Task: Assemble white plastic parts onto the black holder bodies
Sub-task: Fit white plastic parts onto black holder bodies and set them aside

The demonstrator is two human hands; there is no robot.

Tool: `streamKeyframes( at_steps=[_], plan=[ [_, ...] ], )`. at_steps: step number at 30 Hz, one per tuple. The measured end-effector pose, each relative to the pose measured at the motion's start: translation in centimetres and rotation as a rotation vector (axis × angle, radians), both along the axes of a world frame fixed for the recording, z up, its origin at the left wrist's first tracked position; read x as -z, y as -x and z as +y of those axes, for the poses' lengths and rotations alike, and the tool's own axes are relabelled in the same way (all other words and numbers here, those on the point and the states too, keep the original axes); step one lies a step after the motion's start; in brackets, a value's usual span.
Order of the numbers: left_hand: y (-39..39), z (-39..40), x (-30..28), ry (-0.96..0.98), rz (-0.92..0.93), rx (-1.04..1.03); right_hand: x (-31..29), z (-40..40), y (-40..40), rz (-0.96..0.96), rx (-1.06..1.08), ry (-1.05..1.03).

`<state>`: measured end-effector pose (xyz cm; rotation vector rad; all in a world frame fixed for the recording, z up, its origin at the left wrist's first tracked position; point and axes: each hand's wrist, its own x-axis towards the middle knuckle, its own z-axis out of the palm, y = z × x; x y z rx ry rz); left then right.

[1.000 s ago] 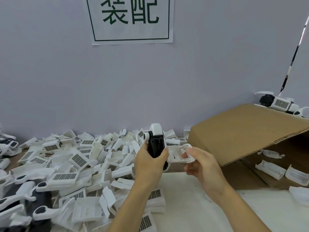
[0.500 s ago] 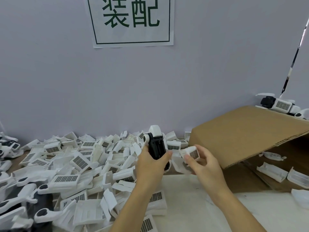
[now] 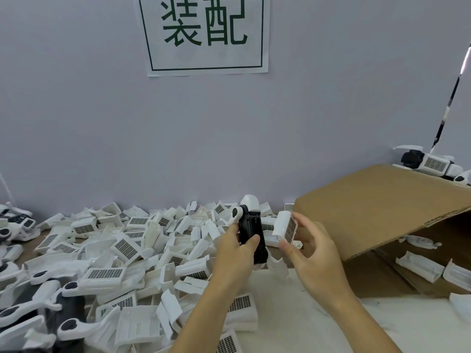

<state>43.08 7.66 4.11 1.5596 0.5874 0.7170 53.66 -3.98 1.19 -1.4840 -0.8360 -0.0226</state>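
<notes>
Up in front of the pile, the left hand (image 3: 235,253) grips a black holder body (image 3: 252,229) — thumb pressed across its front face, fingers curled round the far side — and holds it roughly upright, a white rounded piece already on its top end. Just beside it, apart by a narrow gap, the right hand (image 3: 314,253) pinches a white plastic part (image 3: 285,226) between thumb below and curled fingers behind, its gridded face turned toward the camera. Both forearms rise from the lower edge, converging. Loose white parts (image 3: 122,247) heap the table at left; a cardboard box (image 3: 377,205) lies tipped at right.
</notes>
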Motion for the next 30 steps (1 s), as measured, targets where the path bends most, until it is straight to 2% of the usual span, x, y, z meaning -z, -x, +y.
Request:
streamKeyframes(
  at_steps=[3, 11, 14, 21, 27, 30],
  plan=[
    [0.0, 0.0, 0.0, 0.003, 0.005, 0.078, -0.1, 0.4, 0.4, -0.041, -0.068, 0.008],
    [-0.3, -0.5, -0.1, 0.086, 0.035, 0.190, -0.6, 0.7, 1.4, -0.300, -0.051, 0.069],
    [-0.2, -0.6, -0.1, 0.064, -0.028, 0.224, -0.4, 0.8, 1.4, -0.360, -0.064, 0.125],
    [-0.4, -0.6, 0.0, 0.012, -0.142, 0.223, -0.6, 0.8, 1.5, -0.393, -0.025, 0.089],
    [-0.4, -0.5, 0.2, -0.014, -0.170, 0.186, -0.7, 1.0, 2.1, -0.425, -0.038, 0.084],
    [-0.3, -0.4, 0.0, 0.002, -0.193, 0.151, -0.8, 1.3, 2.6, -0.277, -0.024, -0.020]
  ],
)
